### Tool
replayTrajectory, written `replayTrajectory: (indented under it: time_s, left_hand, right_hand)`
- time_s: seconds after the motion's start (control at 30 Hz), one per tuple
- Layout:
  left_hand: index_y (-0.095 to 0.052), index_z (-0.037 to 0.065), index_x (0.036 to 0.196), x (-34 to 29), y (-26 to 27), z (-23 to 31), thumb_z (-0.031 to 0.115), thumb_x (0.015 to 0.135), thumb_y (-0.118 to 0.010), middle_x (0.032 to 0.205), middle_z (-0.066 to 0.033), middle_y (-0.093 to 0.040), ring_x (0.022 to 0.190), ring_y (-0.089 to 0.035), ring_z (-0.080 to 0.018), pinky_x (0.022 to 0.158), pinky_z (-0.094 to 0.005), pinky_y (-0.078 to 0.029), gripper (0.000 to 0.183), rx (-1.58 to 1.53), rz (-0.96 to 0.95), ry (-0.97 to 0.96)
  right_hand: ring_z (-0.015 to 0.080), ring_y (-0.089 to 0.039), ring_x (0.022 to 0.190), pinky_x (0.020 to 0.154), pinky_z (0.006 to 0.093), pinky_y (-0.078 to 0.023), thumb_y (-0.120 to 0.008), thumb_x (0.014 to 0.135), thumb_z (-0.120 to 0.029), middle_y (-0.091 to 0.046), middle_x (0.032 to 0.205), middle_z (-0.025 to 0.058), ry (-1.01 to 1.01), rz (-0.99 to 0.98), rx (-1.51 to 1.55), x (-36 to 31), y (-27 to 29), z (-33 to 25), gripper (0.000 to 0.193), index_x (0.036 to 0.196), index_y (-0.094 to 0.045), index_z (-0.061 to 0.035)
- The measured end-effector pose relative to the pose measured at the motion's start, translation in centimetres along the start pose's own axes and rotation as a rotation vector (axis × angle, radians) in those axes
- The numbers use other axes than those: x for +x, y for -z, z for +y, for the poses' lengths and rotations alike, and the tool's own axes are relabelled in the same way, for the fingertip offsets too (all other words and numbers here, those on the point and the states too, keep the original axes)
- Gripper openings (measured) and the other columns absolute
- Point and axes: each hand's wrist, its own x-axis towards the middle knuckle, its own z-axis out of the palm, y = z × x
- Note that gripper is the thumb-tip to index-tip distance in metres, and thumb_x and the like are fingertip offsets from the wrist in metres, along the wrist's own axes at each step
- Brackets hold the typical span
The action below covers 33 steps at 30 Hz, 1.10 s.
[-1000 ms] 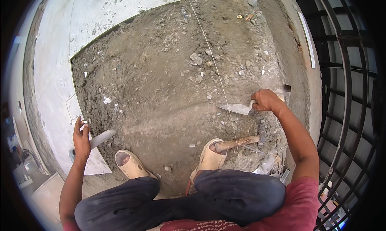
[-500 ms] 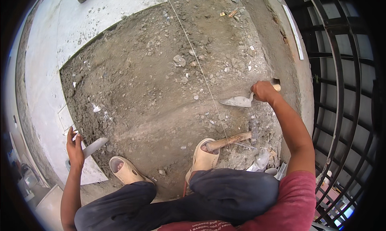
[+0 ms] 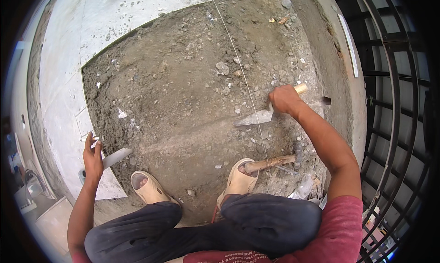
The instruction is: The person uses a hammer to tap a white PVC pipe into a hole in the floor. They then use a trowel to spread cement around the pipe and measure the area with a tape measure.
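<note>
My right hand is closed round the wooden handle of a pointed trowel. The trowel's blade points left, low over the rough grey soil, and overlaps a taut string in the view. On the left, my left hand is above the edge of the pale tiles. Its fingertips pinch a small white piece too small to name. A grey tube-like bar passes beneath that hand, and I cannot tell whether they touch.
A hammer with a wooden handle lies beside my right foot. Stones and white chips are scattered over the soil. A crumpled plastic bag lies near my right knee. A dark metal grille stands along the right side.
My right hand has moved left with the trowel, bringing the blade across the string line. The left hand keeps its pinch. The whole view has shifted slightly.
</note>
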Motion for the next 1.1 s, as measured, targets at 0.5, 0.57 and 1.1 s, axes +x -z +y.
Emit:
replayTrajectory:
  time_s: [0.5,0.57,1.1]
  left_hand:
    - [-0.034,0.002,0.148,-0.2,-0.2,-0.5,0.025,0.098,-0.052,0.125,-0.0128,-0.054,0.094,-0.06,-0.0171,0.084,-0.0314,-0.046,0.058,0.022,0.007,-0.009]
    - [-0.035,0.006,0.149,0.0,0.1,-1.5,0.024,0.099,-0.052,0.126,-0.0125,-0.052,0.094,-0.059,-0.0167,0.086,-0.0302,-0.045,0.056,0.042,0.032,-0.009]
    - [-0.034,0.003,0.148,-0.7,0.6,1.0,0.021,0.101,-0.045,0.131,-0.0146,-0.05,0.109,-0.058,-0.0231,0.098,-0.035,-0.042,0.052,0.066,-0.023,-0.003]
  right_hand:
    - [0.0351,-0.069,0.082,0.075,0.0442,-0.053,-0.061,0.075,-0.012,-0.071,0.083,0.0174,-0.386,0.06,0.127,-4.9,-2.1,1.3,0.013,0.083,-0.07,-0.0063]
    - [0.036,-0.069,0.086,0.078,0.0448,-0.052,-0.064,0.075,-0.013,-0.071,0.087,0.0192,-0.443,-0.012,0.172,-6.7,-0.7,3.4,0.018,0.09,-0.068,-0.0046]
    - [0.0396,-0.068,0.076,0.07,0.0446,-0.053,-0.048,0.094,-0.053,-0.066,0.08,0.0289,-0.734,-0.321,0.756,-13.3,-5.8,-5.8,0.062,0.088,-0.064,0.0064]
